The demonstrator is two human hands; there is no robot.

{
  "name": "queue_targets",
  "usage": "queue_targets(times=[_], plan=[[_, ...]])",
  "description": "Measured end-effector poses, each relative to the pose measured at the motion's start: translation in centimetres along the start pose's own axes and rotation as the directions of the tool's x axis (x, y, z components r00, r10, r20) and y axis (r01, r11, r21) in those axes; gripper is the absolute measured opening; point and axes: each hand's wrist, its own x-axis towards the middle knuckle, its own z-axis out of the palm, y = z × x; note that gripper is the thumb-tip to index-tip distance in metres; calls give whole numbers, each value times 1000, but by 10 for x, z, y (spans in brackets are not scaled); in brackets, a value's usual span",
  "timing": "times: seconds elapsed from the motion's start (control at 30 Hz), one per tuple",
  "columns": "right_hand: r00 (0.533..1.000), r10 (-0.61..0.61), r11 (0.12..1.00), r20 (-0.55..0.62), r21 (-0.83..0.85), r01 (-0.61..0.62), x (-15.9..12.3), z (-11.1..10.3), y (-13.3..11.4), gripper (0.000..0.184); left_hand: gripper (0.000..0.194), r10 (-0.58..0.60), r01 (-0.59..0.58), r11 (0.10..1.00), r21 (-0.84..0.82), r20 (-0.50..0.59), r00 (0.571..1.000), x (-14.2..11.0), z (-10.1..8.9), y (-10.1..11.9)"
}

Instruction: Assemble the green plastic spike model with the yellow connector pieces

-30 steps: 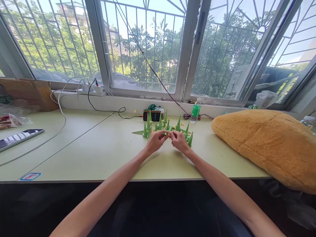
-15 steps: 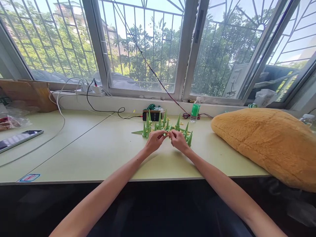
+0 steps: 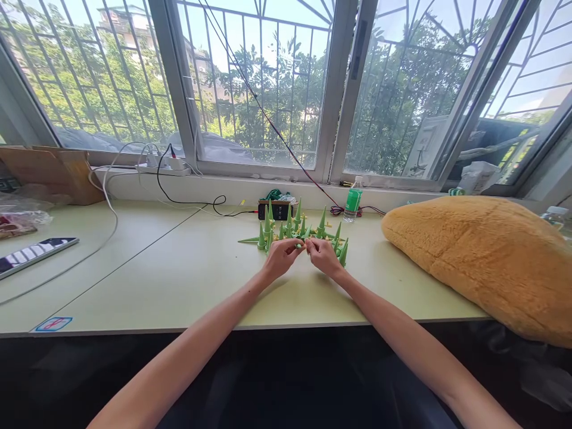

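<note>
Many cones (image 3: 322, 224) standing; 1 piece (image 3: 298, 245), apparently unfinished, in hand.
Left of the cones, a sticker's (image 3: 53, 324) red mark is unreadable; behind, a phone's (image 3: 276, 212) digits blur; before them, left hand (image 3: 281, 255) pinches the piece, right hand (image 3: 325, 253) curls beside, hold unclear; right and behind, bottle (image 3: 353, 202) label illegible.

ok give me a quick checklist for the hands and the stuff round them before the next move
1. Left hand pinching the small green piece: ok.
2. Something held in the right hand: cannot tell, fingertips hide it.
3. Free space between hands and green cones: not ok, cones crowd close behind and beside the fingers.
4. Green-labelled bottle upright, apart from both hands: ok.
5. Tan cushion apart from the right forearm: ok.
</note>
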Motion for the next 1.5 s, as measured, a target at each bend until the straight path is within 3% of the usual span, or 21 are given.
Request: queue_targets(times=[0.63, 1.23, 1.5], plan=[[986, 146, 989, 76, 29, -148, -1, 1, -3, 47, 14, 176, -177, 980, 89, 11, 984, -4, 2, -5], [925, 284, 917, 254, 211, -339, 1, 4, 4, 43, 21, 151, -176, 969, 172, 152, 977, -7, -2, -7], [878, 361, 842, 315, 294, -452, -1, 2, -1, 40, 21, 165, -200, 962, 185, 187, 968, -8, -4, -8]])
